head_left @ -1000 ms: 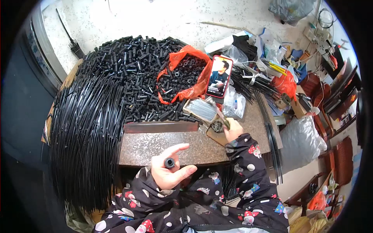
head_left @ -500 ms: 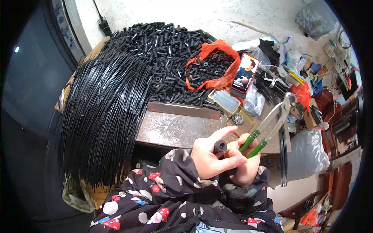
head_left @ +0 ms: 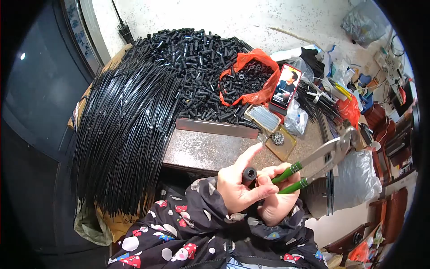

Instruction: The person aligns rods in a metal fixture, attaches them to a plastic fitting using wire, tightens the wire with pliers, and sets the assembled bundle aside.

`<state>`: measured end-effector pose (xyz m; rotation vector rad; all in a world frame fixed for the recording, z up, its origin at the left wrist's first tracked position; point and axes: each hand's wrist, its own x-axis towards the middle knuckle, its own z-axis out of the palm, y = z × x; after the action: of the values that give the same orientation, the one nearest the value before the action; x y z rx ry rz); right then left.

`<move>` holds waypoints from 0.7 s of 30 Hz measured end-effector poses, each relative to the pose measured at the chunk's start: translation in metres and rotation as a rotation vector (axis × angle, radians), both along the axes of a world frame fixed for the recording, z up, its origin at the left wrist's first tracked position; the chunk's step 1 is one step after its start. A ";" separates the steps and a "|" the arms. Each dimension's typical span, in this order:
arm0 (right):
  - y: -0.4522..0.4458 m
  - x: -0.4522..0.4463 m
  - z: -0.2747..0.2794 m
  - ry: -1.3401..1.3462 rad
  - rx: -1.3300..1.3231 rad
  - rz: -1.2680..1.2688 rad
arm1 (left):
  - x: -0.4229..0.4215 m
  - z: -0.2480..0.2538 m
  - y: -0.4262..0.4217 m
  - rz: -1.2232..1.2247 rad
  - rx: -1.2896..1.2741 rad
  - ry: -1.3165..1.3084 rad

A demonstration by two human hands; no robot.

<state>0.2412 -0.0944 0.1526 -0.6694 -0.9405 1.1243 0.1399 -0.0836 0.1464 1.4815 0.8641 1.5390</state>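
My left hand (head_left: 234, 186) is closed around a short black tube (head_left: 249, 173), its open round end facing up and the index finger stretched out. Right beside it, my right hand (head_left: 278, 205) grips the green handles of a pair of pliers (head_left: 319, 159). The metal jaws point away to the upper right. Both hands meet in front of the table edge, and the fingertips overlap, so I cannot tell whether something small is pinched between them. Just beyond the hands, a little heap of small metal parts (head_left: 277, 138) sits in a shallow yellowish tray (head_left: 286, 150).
A big heap of black tubes (head_left: 192, 58) covers the table's back, behind a metal strip (head_left: 215, 127). Long black rods (head_left: 121, 134) hang over the left side. A red bag (head_left: 260, 96) holds small black parts. A phone (head_left: 285, 87) stands beside a box of pale sticks (head_left: 263, 118).
The pliers have swung lower and to the right, with their jaws nearer the camera. My left hand has shifted slightly left with the tube. The whole view has moved a little.
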 end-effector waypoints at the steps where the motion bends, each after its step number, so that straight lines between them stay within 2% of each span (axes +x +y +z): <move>1: -0.001 -0.005 0.001 0.017 0.004 -0.030 | 0.002 -0.003 0.001 0.021 0.018 -0.031; 7: 0.001 -0.006 -0.002 0.076 -0.007 -0.001 | -0.001 -0.009 0.001 -0.061 -0.011 -0.031; 10: 0.032 0.014 -0.017 -0.379 0.494 0.078 | -0.004 -0.010 0.007 -0.260 0.054 -0.083; 11: 0.040 0.018 -0.018 -0.372 0.544 0.114 | -0.008 -0.002 0.008 -0.303 0.061 -0.033; 13: 0.033 0.018 -0.004 -0.185 0.211 0.221 | -0.018 0.014 0.008 -0.387 0.081 0.069; 14: 0.029 0.020 0.001 -0.144 0.054 0.278 | -0.021 0.019 0.005 -0.400 0.012 0.070; 15: 0.023 0.021 0.005 0.013 -0.081 0.346 | -0.029 0.015 0.004 -0.432 -0.022 0.079; 16: 0.019 0.027 0.003 0.007 -0.117 0.374 | -0.035 0.009 0.006 -0.348 0.010 0.059; 18: 0.011 0.053 0.014 -0.350 -0.470 0.517 | -0.052 -0.002 0.011 -0.216 -0.064 -0.097; 19: 0.007 0.062 0.017 -0.556 -0.509 0.593 | -0.062 0.001 0.012 -0.214 -0.113 -0.165; 20: 0.002 0.067 0.016 -0.765 -0.544 0.663 | -0.072 -0.001 0.017 -0.209 -0.060 -0.132; 21: -0.004 0.069 0.008 -0.910 -0.384 0.729 | -0.077 0.000 0.019 -0.210 -0.084 -0.117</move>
<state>0.3098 -0.0981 0.1605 -1.2587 -1.8613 1.7039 0.0624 -0.0648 0.1467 1.3613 0.6742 1.4021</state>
